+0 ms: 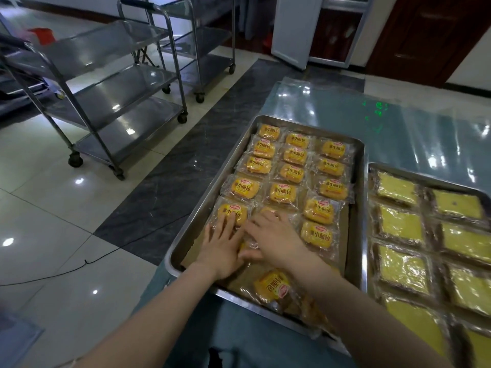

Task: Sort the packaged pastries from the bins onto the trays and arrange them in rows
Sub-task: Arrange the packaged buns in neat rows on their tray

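**Both hands flat on the near rows; loose packets lie behind the wrists**

A tiled room with steel trolleys (pixel 106 102) behind, and a glass-topped bench (pixel 398 123) carrying two metal trays. On the left-hand tray (pixel 357 208) the yellow bun packets stand in three columns running away from the person.

The left hand (pixel 223 251) lies palm down, grip open, fingers spread, its fingertips touching the nearest packet of the left column (pixel 232 212). The right hand (pixel 276 240) lies beside it, thumbs nearly touching, also open and flat, covering a packet of the middle column; neither holds anything.

A loose bun packet (pixel 271 286), turned label-backwards, lies nearer the person than both grips, just under the right forearm, with more packets heaped behind it. The right hand looks nearer to it. The second tray (pixel 372 166), to the right, holds square cakes (pixel 398 227).
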The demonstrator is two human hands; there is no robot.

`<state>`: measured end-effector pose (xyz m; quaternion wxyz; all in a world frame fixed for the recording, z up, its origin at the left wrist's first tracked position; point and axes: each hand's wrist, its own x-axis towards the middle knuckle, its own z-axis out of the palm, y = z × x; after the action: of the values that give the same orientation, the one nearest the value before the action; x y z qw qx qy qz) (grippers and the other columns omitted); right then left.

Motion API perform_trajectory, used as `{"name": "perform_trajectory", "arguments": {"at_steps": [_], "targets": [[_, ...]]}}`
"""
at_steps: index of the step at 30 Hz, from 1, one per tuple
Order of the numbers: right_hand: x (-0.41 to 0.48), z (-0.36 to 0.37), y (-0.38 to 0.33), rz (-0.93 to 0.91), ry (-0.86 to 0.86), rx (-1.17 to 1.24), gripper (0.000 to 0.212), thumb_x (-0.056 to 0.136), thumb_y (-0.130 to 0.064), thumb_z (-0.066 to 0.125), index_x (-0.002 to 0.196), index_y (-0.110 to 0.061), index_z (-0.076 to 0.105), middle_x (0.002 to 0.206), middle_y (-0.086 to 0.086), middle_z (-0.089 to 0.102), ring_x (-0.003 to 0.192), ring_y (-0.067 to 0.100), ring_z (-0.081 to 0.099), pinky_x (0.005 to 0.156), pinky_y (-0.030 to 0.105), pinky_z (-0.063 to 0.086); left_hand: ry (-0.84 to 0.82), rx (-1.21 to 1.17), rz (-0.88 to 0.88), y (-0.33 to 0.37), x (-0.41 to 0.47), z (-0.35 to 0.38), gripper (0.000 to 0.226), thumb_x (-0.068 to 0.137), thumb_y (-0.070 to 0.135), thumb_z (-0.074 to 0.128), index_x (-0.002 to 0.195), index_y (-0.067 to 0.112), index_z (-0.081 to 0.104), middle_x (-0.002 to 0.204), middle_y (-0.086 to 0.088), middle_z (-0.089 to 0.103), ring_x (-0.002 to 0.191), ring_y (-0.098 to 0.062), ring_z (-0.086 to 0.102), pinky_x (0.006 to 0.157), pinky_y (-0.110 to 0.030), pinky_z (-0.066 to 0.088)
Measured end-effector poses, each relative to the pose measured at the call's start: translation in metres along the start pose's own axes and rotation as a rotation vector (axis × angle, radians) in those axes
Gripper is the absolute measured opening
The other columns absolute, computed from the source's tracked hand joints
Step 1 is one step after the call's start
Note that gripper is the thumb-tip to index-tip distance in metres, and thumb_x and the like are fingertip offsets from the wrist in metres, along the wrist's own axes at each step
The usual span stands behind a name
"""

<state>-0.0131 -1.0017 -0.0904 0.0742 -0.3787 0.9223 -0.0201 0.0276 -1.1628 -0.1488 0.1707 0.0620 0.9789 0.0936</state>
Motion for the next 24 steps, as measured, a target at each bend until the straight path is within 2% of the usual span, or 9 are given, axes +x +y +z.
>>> {"name": "perform_trajectory", "arguments": {"at_steps": [1,3,5,8,13,18,20,22,24], "targets": [[-0.003,0.008,-0.005,0.040,0.052,0.010,0.060,0.080,-0.065,0.050,0.129,-0.030,0.046,0.140,0.003,0.042,0.133,0.026,0.031,0.109,0.051,0.020,0.010,-0.001,-0.006,-0.003,-0.001,0.002,0.079,0.089,0.062,0.034,0.141,0.040,-0.022,0.149,-0.002,-0.034,0.134,-0.025,-0.035,0.107,-0.050,-0.018],[-0.014,0.022,-0.013,0.207,0.089,0.093,0.072,0.083,-0.059,0.054,0.143,-0.030,0.026,0.153,0.006,0.021,0.143,0.029,0.014,0.113,0.055,0.012,0.065,-0.052,-0.044,-0.006,-0.004,0.005,0.080,0.089,0.062,0.032,0.141,0.039,-0.025,0.149,-0.003,-0.035,0.135,-0.023,-0.035,0.109,-0.045,-0.016],[-0.026,0.036,-0.018,0.365,0.064,0.169,0.078,0.086,-0.053,0.057,0.147,-0.027,0.018,0.153,0.009,0.019,0.141,0.030,0.018,0.112,0.051,0.021,0.110,-0.094,-0.081,-0.005,-0.006,0.007,0.081,0.091,0.061,0.030,0.139,0.036,-0.030,0.148,-0.003,-0.036,0.135,-0.021,-0.034,0.109,-0.039,-0.016],[-0.041,0.046,-0.021,0.449,0.026,0.236,0.069,0.090,-0.039,0.057,0.147,-0.026,0.022,0.149,0.006,0.028,0.135,0.028,0.028,0.106,0.044,0.034,0.113,-0.093,-0.088,-0.005,-0.005,0.007,0.078,0.093,0.059,0.028,0.141,0.034,-0.028,0.149,-0.004,-0.035,0.137,-0.020,-0.030,0.111,-0.036,-0.013],[-0.052,0.044,-0.013,0.487,0.041,0.271,0.072,0.083,0.004,0.050,0.144,-0.030,0.033,0.151,0.001,0.029,0.138,0.027,0.023,0.107,0.042,0.032,0.080,-0.100,-0.058,-0.007,-0.002,-0.001,0.068,0.096,0.055,0.025,0.147,0.034,-0.015,0.153,-0.003,-0.027,0.139,-0.019,-0.024,0.111,-0.035,-0.009],[-0.046,0.042,-0.016,0.459,0.076,0.313,0.072,0.079,0.012,0.049,0.138,-0.028,0.043,0.146,0.001,0.034,0.135,0.024,0.026,0.103,0.038,0.037,0.086,-0.109,-0.052,-0.007,-0.003,-0.003,0.064,0.096,0.054,0.021,0.147,0.034,-0.014,0.154,-0.003,-0.024,0.140,-0.018,-0.023,0.111,-0.035,-0.010],[-0.048,0.038,-0.015,0.474,0.109,0.386,0.068,0.081,0.010,0.052,0.137,-0.028,0.046,0.145,-0.001,0.035,0.134,0.021,0.029,0.104,0.035,0.040,0.173,-0.070,-0.048,-0.004,-0.006,-0.006,0.064,0.097,0.051,0.023,0.148,0.031,-0.009,0.155,-0.003,-0.020,0.140,-0.018,-0.021,0.112,-0.037,-0.011],[-0.056,0.031,-0.009,0.525,0.185,0.455,0.053,0.085,-0.002,0.058,0.130,-0.030,0.052,0.136,-0.006,0.043,0.124,0.014,0.042,0.099,0.033,0.046,0.357,-0.085,-0.014,0.004,-0.013,-0.009,0.061,0.096,0.042,0.039,0.149,0.026,0.013,0.157,-0.003,0.000,0.145,-0.020,-0.005,0.115,-0.037,0.001],[-0.067,0.020,0.002,0.590,0.267,0.526,0.031,0.088,-0.013,0.059,0.113,-0.031,0.059,0.116,-0.011,0.054,0.094,0.005,0.057,0.077,0.025,0.053,0.521,-0.186,0.041,0.017,-0.021,-0.012,0.043,0.090,0.030,0.054,0.132,0.024,0.046,0.142,0.000,0.041,0.133,-0.020,0.036,0.106,-0.032,0.031]]}}
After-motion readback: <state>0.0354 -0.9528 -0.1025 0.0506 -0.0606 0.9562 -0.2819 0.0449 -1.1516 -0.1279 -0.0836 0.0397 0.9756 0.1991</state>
